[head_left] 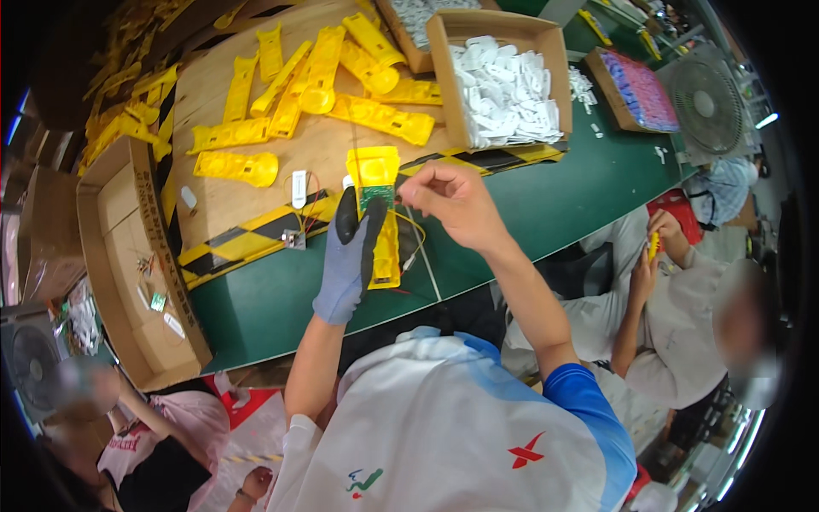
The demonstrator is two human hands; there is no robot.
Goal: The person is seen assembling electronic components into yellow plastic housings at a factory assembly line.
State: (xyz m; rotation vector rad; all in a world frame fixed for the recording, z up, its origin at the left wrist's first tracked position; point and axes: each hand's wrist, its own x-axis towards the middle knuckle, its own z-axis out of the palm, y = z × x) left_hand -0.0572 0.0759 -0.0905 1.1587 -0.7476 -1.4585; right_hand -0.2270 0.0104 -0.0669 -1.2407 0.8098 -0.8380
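My left hand (344, 260), in a grey-blue glove with dark fingertips, is closed around a long yellow plastic housing (386, 247) above the green table's near edge. A green circuit board (377, 195) lies in the housing, partly covered by the gloved fingers. Beside the board, my bare right hand (458, 201) has thumb and forefinger pinched together; anything between them is too small to make out. A yellow wire (421, 230) loops out from the housing's right side and ends in a small pale connector (409, 261).
Several yellow housings (384, 118) lie on a wooden board (205, 102) edged with striped tape. A white module (299, 189) with wires sits nearby. Boxes hold white parts (503, 90) and purple-pink pieces (636, 90); a carton (128, 213) stands left. A co-worker (682, 324) sits right, another lower left.
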